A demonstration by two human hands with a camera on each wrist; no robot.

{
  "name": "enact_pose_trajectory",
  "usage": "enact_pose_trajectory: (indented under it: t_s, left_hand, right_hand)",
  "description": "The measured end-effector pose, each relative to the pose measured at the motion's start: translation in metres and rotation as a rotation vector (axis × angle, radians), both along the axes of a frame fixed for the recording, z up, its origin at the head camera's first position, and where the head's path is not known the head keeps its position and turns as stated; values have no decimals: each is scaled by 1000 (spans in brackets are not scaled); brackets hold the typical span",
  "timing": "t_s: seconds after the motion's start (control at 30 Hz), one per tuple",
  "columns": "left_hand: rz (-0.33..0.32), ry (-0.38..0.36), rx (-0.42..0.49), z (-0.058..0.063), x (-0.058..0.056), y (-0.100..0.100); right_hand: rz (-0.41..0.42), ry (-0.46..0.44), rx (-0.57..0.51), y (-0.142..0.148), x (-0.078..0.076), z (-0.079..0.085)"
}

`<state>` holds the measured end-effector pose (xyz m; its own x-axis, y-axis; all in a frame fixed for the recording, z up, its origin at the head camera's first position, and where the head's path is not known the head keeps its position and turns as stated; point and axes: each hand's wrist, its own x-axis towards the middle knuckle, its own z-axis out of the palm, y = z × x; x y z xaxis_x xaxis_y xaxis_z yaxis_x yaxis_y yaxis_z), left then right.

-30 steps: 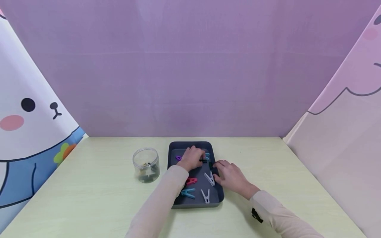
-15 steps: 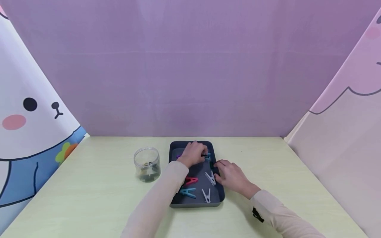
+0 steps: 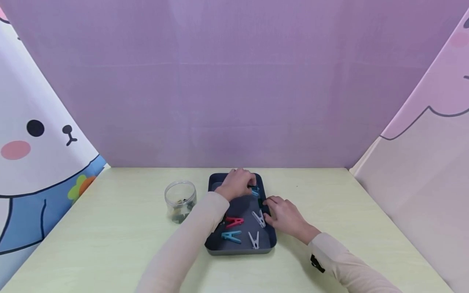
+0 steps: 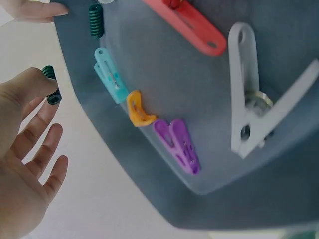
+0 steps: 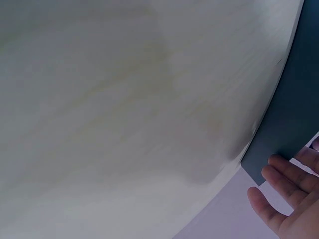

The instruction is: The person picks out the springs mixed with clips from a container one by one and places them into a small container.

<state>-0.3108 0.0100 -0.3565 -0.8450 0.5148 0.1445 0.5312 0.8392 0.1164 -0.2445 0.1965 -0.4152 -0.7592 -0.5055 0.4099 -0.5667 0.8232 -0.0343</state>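
Observation:
My left hand (image 3: 238, 184) is over the far end of the dark grey tray (image 3: 242, 252). Its thumb and index finger pinch a dark green coil spring (image 4: 52, 90), while the other fingers spread loosely. My right hand (image 3: 287, 217) rests at the tray's right rim, fingers fairly straight against the outer wall. Near its fingertips a second green spring (image 4: 96, 21) lies inside. Also in the tray are light blue (image 4: 111, 74), purple (image 4: 177, 147) and red (image 3: 234, 221) clothespins, an orange clip-like piece (image 4: 138, 110), another blue clothespin (image 3: 231, 237) and white ones (image 3: 255, 241).
A clear round jar (image 3: 170, 209) with small dark and yellowish pieces stands left of the tray, near my left forearm. The pale wooden table (image 3: 110, 236) ends at a purple cloth wall (image 3: 227, 101). Printed cloth panels (image 3: 421, 183) flank both sides.
My left hand has risen and moved slightly toward the tray's far edge, carrying the spring. My right hand stays at the rim.

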Motion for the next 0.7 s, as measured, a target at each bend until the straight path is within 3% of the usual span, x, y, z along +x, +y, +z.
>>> enact_pose_trajectory:
  t_s: [0.43, 0.7]
  left_hand:
    - [-35, 8, -60, 20, 12, -19]
    - [-53, 20, -65, 20, 19, -38]
  right_hand:
    - [-19, -22, 10, -1, -1, -2]
    - [-15, -27, 7, -1, -1, -1]
